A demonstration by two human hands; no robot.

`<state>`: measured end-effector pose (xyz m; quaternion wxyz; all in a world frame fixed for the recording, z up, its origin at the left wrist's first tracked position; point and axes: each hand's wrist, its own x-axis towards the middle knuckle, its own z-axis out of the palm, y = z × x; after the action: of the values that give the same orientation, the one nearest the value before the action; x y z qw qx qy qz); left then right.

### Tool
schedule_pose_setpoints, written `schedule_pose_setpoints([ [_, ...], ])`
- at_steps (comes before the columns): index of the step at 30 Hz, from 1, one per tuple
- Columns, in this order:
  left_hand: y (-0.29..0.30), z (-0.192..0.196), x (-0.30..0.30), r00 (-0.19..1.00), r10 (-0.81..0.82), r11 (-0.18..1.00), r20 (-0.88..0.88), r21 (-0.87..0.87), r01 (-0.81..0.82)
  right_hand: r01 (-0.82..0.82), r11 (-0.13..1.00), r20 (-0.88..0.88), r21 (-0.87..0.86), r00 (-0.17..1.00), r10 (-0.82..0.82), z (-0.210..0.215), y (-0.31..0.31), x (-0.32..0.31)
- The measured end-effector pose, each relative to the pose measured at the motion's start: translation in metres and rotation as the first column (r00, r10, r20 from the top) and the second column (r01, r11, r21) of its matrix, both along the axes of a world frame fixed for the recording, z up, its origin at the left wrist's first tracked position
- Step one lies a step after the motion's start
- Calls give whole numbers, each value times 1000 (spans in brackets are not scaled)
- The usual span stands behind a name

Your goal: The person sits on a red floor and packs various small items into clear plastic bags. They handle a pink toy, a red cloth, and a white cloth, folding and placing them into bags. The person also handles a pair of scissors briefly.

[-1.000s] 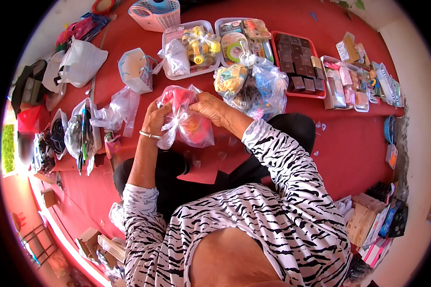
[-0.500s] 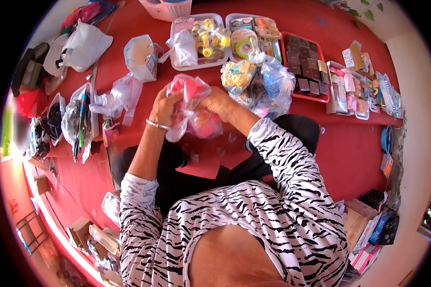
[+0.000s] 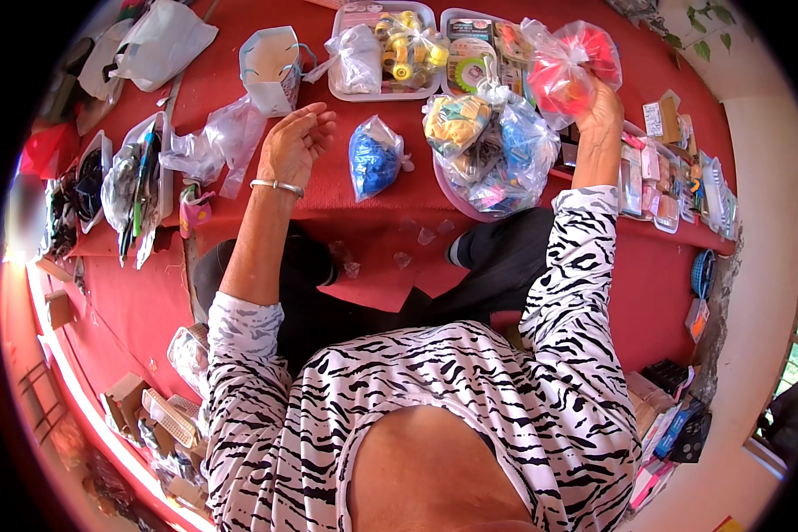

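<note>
Out at the far right, my right hand [image 3: 599, 111] grips a tied clear plastic bag with red contents [image 3: 566, 82], lifted over the trays. What exactly is inside cannot be made out. On the left, my left hand [image 3: 300, 146] hovers above the red cloth, holding nothing, its fingers loosely curled and apart. Between the hands a tied clear bag of something blue [image 3: 374, 161] rests on the cloth. To its right stands a pinkish tub [image 3: 457, 197] heaped with knotted bags, among them a bag with yellow contents [image 3: 457, 122].
Two white trays [image 3: 386, 96] of packaged goods stand at the back. An open paper bag [image 3: 270, 71] and a crumpled clear plastic bag [image 3: 217, 144] lie beyond my left hand. Boxed goods [image 3: 652, 177] line the right; narrow trays [image 3: 165, 160] line the left.
Both hands were together at the red-filled bag. My right hand has carried it far right, while my left has let go and moved left. The blue-filled bag now shows between them.
</note>
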<state>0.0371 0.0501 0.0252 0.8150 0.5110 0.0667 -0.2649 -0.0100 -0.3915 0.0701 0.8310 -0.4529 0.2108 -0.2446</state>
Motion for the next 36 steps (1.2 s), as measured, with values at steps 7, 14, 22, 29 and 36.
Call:
schedule_pose_setpoints([
  [7,-1,0,6,995,99,995,6,28,-100,-248,922,226,296,956,185,-6,-23,3],
  [14,-4,-4,9,995,102,995,-13,5,-102,31,987,89,158,995,-46,2,-27,11],
  [22,-10,-3,9,996,88,996,16,11,-89,-108,979,114,174,989,89,-12,-44,16],
  [29,-11,-5,11,998,63,997,19,41,-63,-23,996,26,90,999,21,-3,-33,17],
  [36,-12,-3,12,997,76,996,32,41,-77,-219,973,-79,69,971,224,-20,1,52],
])
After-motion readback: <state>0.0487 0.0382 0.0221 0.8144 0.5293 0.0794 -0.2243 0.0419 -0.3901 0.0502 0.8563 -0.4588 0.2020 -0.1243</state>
